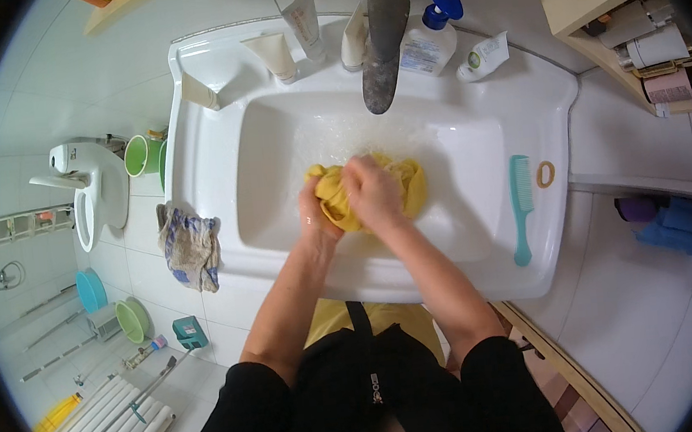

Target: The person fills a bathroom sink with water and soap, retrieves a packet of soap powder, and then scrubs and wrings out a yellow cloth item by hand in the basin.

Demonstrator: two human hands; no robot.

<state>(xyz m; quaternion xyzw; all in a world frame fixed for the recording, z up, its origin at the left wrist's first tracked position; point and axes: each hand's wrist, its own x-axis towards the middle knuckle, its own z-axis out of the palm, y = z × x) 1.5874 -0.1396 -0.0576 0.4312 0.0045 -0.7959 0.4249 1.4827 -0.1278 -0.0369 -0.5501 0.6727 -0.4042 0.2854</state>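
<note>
A wet yellow cloth [415, 188] is bunched up in the white sink basin [474, 172]. My left hand [316, 212] grips its left side, with fingers partly hidden by the folds. Closed over the middle of the bundle, my right hand [373, 190] clutches the fabric from above. Splashing, bubbly water [347, 133] lies in the basin just beyond my hands. Above it, a dark, worn faucet [386, 40] reaches out from the back rim.
Several tubes and a pump bottle [428, 48] with a blue top line the back ledge. On the right rim lie a teal comb [521, 209] and a yellowish hair tie [546, 174]. A grey-and-blue rag [191, 248] drapes over the left edge. A toilet [96, 184] stands further left.
</note>
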